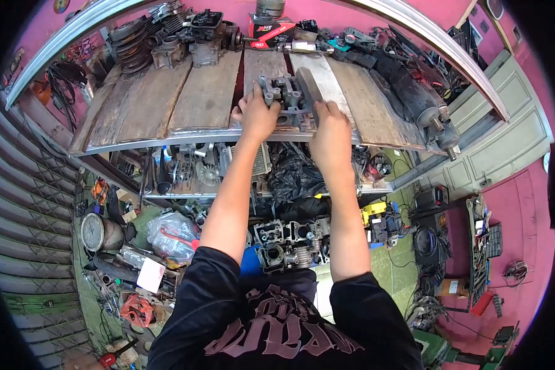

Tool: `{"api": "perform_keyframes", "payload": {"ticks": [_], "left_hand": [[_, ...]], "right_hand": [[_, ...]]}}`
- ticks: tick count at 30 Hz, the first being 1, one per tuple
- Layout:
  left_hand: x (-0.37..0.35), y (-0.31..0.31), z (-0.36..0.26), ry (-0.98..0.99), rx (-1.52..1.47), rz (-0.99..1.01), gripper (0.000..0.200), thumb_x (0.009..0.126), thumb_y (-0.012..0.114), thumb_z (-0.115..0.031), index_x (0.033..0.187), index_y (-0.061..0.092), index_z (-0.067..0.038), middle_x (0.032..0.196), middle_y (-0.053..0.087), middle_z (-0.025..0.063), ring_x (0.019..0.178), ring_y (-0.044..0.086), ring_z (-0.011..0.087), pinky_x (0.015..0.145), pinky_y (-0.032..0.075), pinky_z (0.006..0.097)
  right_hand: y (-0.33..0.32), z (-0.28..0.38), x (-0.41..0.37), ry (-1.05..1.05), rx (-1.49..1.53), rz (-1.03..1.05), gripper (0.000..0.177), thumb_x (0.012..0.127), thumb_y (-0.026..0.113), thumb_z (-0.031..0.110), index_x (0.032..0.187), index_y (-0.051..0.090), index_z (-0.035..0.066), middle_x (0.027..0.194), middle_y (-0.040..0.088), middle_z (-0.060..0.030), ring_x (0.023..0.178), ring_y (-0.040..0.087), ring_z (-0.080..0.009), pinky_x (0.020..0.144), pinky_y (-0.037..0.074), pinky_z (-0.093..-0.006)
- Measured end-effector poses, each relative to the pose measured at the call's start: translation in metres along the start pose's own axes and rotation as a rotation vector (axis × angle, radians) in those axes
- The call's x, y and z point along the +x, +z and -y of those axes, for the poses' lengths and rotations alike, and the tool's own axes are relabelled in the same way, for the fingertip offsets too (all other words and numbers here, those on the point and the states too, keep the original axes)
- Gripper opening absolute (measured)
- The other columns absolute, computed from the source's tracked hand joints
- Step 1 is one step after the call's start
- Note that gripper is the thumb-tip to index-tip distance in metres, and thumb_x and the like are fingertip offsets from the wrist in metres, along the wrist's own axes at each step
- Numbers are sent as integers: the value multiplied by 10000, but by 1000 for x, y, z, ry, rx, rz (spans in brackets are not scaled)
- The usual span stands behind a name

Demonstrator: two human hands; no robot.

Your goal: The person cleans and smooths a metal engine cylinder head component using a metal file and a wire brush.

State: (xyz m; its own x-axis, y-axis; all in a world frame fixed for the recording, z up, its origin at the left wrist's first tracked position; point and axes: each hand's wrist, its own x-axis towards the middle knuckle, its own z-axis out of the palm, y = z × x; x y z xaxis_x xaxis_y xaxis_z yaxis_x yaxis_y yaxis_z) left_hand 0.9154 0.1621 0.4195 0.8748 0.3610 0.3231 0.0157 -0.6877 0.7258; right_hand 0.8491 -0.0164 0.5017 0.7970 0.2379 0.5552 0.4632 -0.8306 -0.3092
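A grey metal engine part (285,95), like a cylinder head, rests on the wooden workbench (206,95) near its front edge. My left hand (257,114) grips the part's left side. My right hand (330,126) holds a long grey flat bar (309,85) that lies against the part's right side. Both forearms reach forward from my black printed shirt.
Engine blocks, cylinders and a red box (266,32) crowd the bench's back edge. An exhaust pipe (422,105) lies at the right. Shelves below hold parts and a black bag (293,172). More engine parts (287,243) and tools litter the floor.
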Motion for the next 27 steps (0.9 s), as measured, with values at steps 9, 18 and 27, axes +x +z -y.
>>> {"api": "perform_keyframes", "payload": {"ticks": [9,18,27], "left_hand": [[0,4,1,-6,7,6,928,882,669,-391,1634,296,3,1555,495,203,1424,398,416,1169,173,686],[-1,3,1,2,-13,-7,930,877,683,-375,1634,297,2,1552,497,206,1425,398,418,1170,166,686],[0,5,2,13,-17,-10,932,868,711,-362,1627,310,1,1545,501,207,1433,392,417,1164,167,694]], "right_hand": [[-58,21,-59,130,76,-74,586,728,638,-132,1309,659,-53,1330,669,-216,1254,622,-392,1196,392,-534],[-12,25,-4,-193,-92,-152,472,786,598,-97,1243,702,-42,1261,708,-199,1154,691,-380,1163,441,-516],[-1,11,53,-76,58,14,408,775,635,-81,1176,704,-46,1167,698,-209,1055,698,-405,1086,499,-514]]}}
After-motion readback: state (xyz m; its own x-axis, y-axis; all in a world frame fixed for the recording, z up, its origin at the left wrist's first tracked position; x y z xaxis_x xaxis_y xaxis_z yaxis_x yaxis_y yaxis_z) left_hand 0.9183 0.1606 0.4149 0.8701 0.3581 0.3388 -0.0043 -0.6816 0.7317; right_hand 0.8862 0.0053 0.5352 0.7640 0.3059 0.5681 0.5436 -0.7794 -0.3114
